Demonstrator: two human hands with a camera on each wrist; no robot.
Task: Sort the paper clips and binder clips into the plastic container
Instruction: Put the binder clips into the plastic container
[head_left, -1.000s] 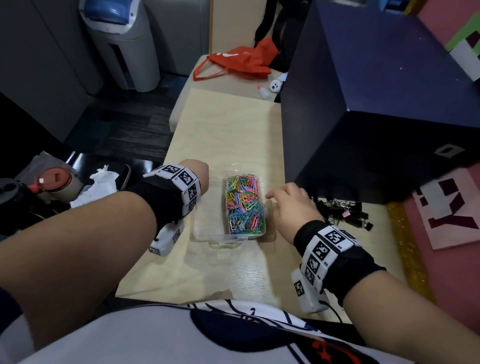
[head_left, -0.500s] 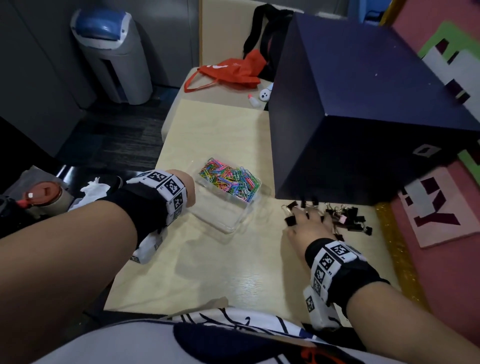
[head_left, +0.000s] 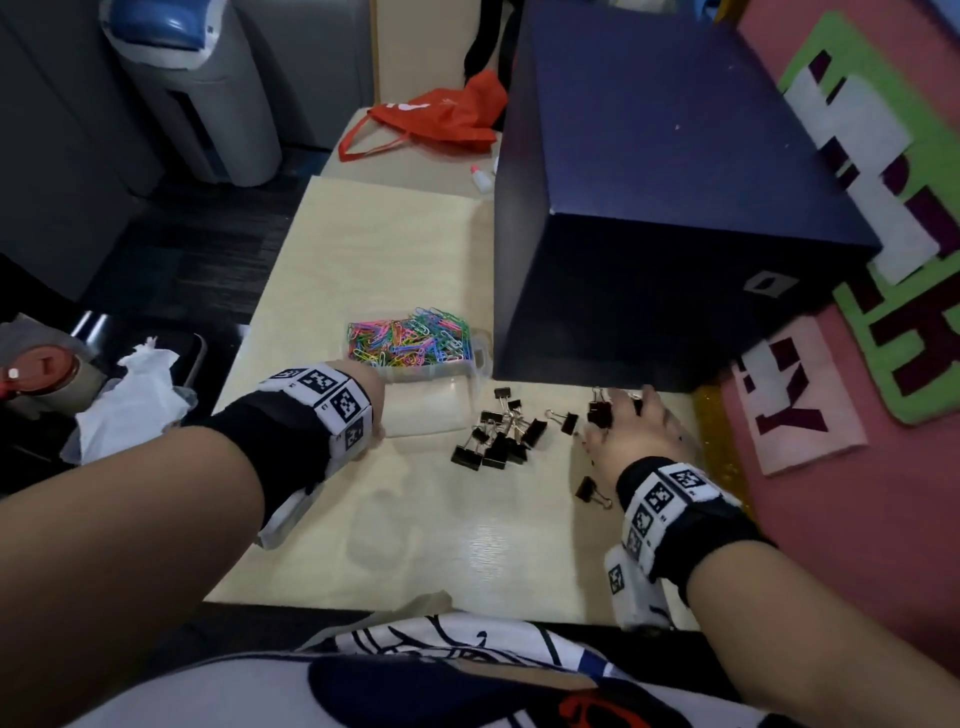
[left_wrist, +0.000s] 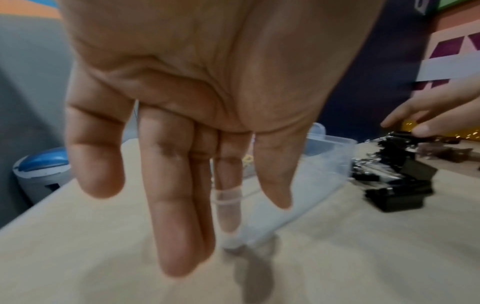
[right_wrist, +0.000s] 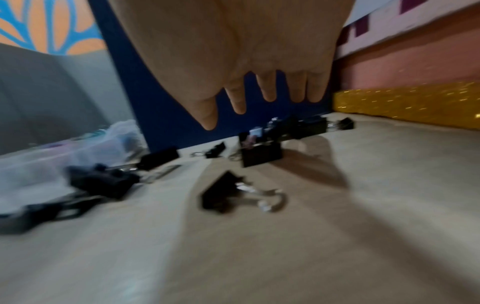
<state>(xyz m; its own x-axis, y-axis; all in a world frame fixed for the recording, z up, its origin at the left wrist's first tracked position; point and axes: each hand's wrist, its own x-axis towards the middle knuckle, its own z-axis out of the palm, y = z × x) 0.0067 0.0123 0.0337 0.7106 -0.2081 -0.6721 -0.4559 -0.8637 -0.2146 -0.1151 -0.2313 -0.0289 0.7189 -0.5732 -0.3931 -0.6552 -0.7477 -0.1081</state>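
The clear plastic container (head_left: 434, 413) lies across the table, its far compartment heaped with coloured paper clips (head_left: 410, 343), its near one bare. My left hand (head_left: 376, 418) is at its near-left corner. In the left wrist view this hand (left_wrist: 233, 216) has its index fingertip showing through the clear wall (left_wrist: 311, 181) and its thumb on the near side, pinching it. A heap of black binder clips (head_left: 498, 436) lies just right of the container. My right hand (head_left: 623, 413) rests flat, fingers straight, on more binder clips by the box. One clip (head_left: 589, 488) lies beside that wrist.
A big dark blue box (head_left: 649, 234) stands right behind the clips and touches the container's far-right end. Pink felt (head_left: 857, 519) and a gold glitter strip (head_left: 717, 431) border the table's right edge. A red bag (head_left: 441, 119) and a small bottle (head_left: 480, 179) lie at the back.
My left hand has turned the container so it lies crosswise. The right hand left the container, went to the binder clips by the box and spread several of them leftward.
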